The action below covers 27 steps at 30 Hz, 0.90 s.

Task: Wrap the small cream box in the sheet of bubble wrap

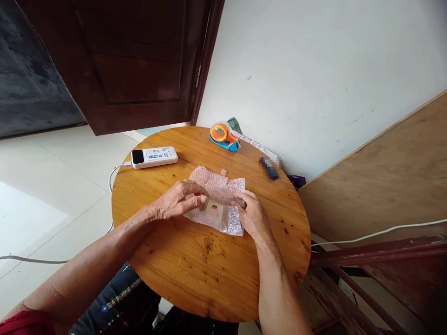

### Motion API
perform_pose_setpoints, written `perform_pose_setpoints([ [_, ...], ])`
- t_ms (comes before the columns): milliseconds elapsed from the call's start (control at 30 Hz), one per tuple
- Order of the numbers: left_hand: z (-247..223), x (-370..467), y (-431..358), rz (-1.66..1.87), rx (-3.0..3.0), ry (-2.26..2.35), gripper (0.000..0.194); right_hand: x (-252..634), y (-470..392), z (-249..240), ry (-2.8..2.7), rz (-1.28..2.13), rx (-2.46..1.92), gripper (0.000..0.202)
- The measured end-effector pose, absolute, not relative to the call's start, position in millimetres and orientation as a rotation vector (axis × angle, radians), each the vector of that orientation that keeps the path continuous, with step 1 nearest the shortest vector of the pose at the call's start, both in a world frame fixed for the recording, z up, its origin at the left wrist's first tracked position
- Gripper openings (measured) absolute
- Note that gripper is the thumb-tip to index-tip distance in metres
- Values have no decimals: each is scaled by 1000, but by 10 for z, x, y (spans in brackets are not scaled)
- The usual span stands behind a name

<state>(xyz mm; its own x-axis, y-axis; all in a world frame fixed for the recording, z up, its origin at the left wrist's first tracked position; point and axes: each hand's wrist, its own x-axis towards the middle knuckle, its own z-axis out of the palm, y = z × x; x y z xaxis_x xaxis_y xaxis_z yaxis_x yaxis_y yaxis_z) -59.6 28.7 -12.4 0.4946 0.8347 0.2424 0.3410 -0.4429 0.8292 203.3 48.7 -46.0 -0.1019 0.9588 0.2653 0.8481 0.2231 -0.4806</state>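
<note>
A sheet of clear bubble wrap (218, 181) lies spread on the round wooden table. On its near part sits a small pale, flat box (214, 208) with a dark red mark, its left side partly covered. My left hand (183, 200) reaches over the wrap's left side, fingers bent and thumb apart from them, the tips close to the box. At the right edge of the sheet, my right hand (253, 211) has its curled fingers and thumb on the wrap. Some of its fingertips are hidden by the hand.
An orange and blue tape dispenser (223, 136) stands at the table's back edge. A white device (154, 157) with a plugged-in cable lies back left. One dark, blurred-out object (269, 168) rests at the right. A tiny clear scrap (223, 172) lies behind the wrap. The wall (314, 93) adjoins the back.
</note>
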Motion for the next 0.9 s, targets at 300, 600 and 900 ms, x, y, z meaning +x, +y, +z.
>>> perform_pose_setpoints([
  [300,230,-605,-162,498,2228,736,21,2003,518,-485,-1993,190,-1786,25],
  [600,-53,-363,-501,434,2305,807,24,1981,547,-431,-1942,242,-1487,19],
  [900,-102,-133,-576,300,2352,1157,25,1727,207,-157,-2345,276,-1441,47],
])
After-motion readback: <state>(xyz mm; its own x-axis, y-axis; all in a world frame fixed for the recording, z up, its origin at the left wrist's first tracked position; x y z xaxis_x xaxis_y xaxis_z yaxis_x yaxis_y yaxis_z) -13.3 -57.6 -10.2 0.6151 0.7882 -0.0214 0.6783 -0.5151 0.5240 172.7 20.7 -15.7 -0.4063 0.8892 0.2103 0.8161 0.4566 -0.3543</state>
